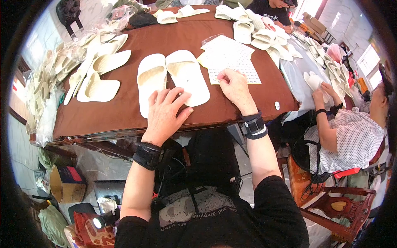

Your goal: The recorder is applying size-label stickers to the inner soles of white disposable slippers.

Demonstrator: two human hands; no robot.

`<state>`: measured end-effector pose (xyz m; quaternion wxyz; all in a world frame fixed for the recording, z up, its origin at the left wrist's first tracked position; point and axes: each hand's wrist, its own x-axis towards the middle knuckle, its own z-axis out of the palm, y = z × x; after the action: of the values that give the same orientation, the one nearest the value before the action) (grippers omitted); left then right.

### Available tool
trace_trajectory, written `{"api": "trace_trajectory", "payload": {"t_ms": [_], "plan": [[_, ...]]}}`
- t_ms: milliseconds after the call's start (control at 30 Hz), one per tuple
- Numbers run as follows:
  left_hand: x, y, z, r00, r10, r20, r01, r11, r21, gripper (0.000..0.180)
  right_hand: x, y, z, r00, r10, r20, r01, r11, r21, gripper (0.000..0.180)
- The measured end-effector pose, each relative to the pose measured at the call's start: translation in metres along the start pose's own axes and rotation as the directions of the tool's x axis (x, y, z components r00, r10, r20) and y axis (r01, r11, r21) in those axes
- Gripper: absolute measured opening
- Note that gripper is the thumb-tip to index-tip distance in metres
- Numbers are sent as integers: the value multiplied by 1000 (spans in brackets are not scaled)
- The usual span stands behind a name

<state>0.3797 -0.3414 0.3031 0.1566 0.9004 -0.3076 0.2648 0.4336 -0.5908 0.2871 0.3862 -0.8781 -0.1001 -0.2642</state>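
Observation:
A pair of cream slide slippers lies side by side on the brown tabletop in front of me, toes toward the far side. My left hand (pixel 167 113) is open, its fingers spread over the near ends of the left slipper (pixel 144 95) and the right slipper (pixel 192 84). A small mark shows on the right slipper's footbed. My right hand (pixel 236 90) is closed in a pinch over the near part of a white sticker sheet (pixel 252 76) printed with rows of small marks. Whatever is between those fingertips is hidden. More white sheets (pixel 226 51) lie fanned out behind it.
Loose cream slippers (pixel 99 89) and a heap in clear plastic (pixel 45 87) occupy the left side. Several more slippers (pixel 244 31) lie at the far right. A co-worker (pixel 351 136) handles a slipper at right; another person (pixel 273 10) is beyond. A small white piece (pixel 277 105) lies near the table's edge.

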Motion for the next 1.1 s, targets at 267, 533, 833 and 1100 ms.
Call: {"api": "trace_trajectory", "payload": {"t_ms": [267, 533, 833, 1100], "plan": [[-1, 0, 0, 1000, -1, -12, 1, 1000, -3, 37, -1, -4, 1, 998, -15, 53, 27, 972, -234, 10], [-1, -1, -1, 1000, -3, -13, 3, 1000, -17, 36, -3, -4, 2, 999, -33, 24, 38, 963, -268, 9], [-1, 0, 0, 1000, -4, -27, 3, 1000, -19, 34, -1, -1, 0, 999, -34, -31, 29, 990, -135, 9], [-4, -2, -3, 999, 25, -40, -26, 999, -31, 34, 2, -7, 1, 983, -133, -128, 125, 990, -66, 12]]}}
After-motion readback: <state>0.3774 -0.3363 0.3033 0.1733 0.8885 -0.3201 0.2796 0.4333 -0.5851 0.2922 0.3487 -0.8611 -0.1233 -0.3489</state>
